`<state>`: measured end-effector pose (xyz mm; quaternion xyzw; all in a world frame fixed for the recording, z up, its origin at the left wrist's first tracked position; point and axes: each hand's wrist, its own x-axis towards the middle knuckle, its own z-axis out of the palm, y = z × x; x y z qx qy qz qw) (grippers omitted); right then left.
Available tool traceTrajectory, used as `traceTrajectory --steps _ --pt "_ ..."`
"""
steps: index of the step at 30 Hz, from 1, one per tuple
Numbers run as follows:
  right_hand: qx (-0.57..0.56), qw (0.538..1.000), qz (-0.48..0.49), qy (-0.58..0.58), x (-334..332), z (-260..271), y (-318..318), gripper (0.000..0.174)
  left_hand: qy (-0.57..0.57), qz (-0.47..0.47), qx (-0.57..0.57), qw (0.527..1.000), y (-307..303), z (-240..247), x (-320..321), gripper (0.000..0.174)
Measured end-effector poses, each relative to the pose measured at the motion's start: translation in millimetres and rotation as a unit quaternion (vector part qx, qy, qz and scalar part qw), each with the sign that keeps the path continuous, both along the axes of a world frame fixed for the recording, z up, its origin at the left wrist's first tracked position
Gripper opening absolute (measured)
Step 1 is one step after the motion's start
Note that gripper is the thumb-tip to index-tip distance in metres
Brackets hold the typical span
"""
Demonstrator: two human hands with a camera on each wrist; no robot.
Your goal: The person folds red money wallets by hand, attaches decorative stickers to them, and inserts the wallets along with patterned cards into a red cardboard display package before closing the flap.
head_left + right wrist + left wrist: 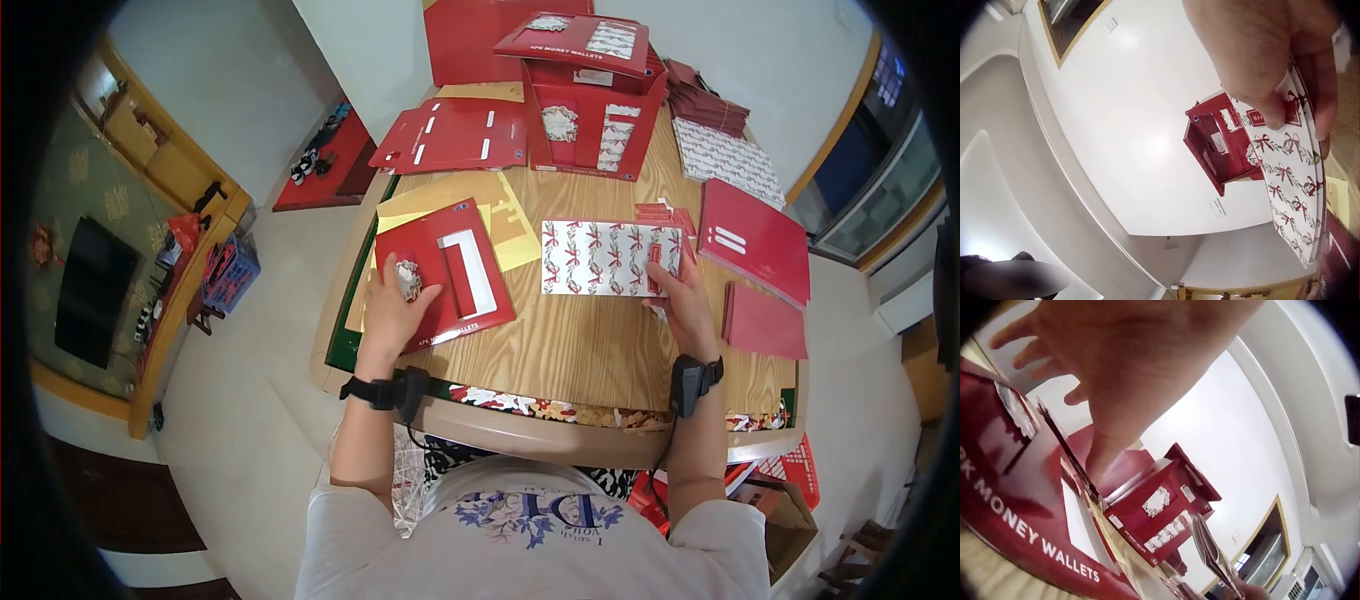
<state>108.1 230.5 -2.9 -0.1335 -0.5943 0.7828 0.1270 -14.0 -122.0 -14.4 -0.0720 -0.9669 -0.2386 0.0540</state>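
While the left hand lies on the red card, fingers spread, the right hand pinches the patterned wallets.

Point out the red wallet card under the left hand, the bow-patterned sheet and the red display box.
red wallet card (460, 280): head view, middle, at its white-framed window.
bow-patterned sheet (600, 258): head view, middle of the printed face.
red display box (585, 145): head view, front wall.

Both forearms extended: left hand lies flat, fingers spread and straight; right hand curls thumb and fingers into a pinching grip.
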Motion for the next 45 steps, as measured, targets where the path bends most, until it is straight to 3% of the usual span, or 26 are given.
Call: traceTrajectory --steps 1,4,9,13,17,20,22,26,28,33,36,40,44,45 --pt "-0.001 1.000 0.001 -0.002 -0.9 -1.5 0.3 0.028 -0.020 -0.014 -0.010 1.000 8.1 -2.9 -2.3 0.093" --pt "-0.001 1.000 0.009 -0.005 -1.0 -1.2 -2.8 0.029 -0.059 0.025 -0.107 0.992 38.6 5.5 4.2 0.094" --pt "0.006 1.000 0.010 -0.005 -1.4 -3.7 0.8 0.029 -0.019 0.061 -0.204 0.977 46.0 -2.3 7.6 0.078" --pt "0.000 1.000 0.013 -0.003 -1.3 -2.8 -0.5 0.028 0.014 0.064 -0.192 0.979 39.3 -4.4 6.5 0.072" --pt "-0.034 0.999 0.000 0.008 -1.0 -3.7 2.1 0.027 0.073 -0.044 -0.014 0.996 17.2 7.8 14.9 0.067" --pt "-0.075 0.995 -0.001 0.064 -0.2 -9.6 18.2 0.026 0.025 -0.165 0.049 0.985 21.6 40.4 34.1 0.063" --pt "-0.065 0.996 -0.025 0.061 3.5 -3.4 25.0 0.026 0.045 -0.251 0.051 0.966 27.1 39.1 40.4 0.062" --pt "0.056 0.997 -0.058 -0.012 11.7 13.0 24.9 0.026 0.065 -0.357 0.009 0.932 45.6 23.9 56.5 0.058" --pt "0.099 0.994 -0.033 -0.041 15.6 17.8 21.4 0.024 0.060 -0.361 -0.064 0.928 52.3 18.4 64.9 0.057" --pt "0.088 0.995 0.020 -0.033 46.2 21.8 12.5 0.026 0.072 -0.406 -0.030 0.911 45.5 -2.2 58.2 0.050" --pt "0.080 0.995 0.024 -0.056 61.1 17.3 9.8 0.027 0.053 -0.393 0.027 0.918 37.7 9.6 62.3 0.045" --pt "0.108 0.987 -0.005 -0.115 86.4 3.7 20.6 0.027 0.037 -0.375 0.048 0.925 23.4 40.9 76.6 0.043" --pt "0.091 0.982 -0.040 -0.161 98.1 -4.8 30.3 0.030 -0.011 -0.457 0.044 0.888 21.8 14.4 98.3 0.037" --pt "0.089 0.981 -0.036 -0.167 98.3 -5.5 29.2 0.030 -0.038 -0.465 0.040 0.884 26.6 11.4 106.1 0.047"
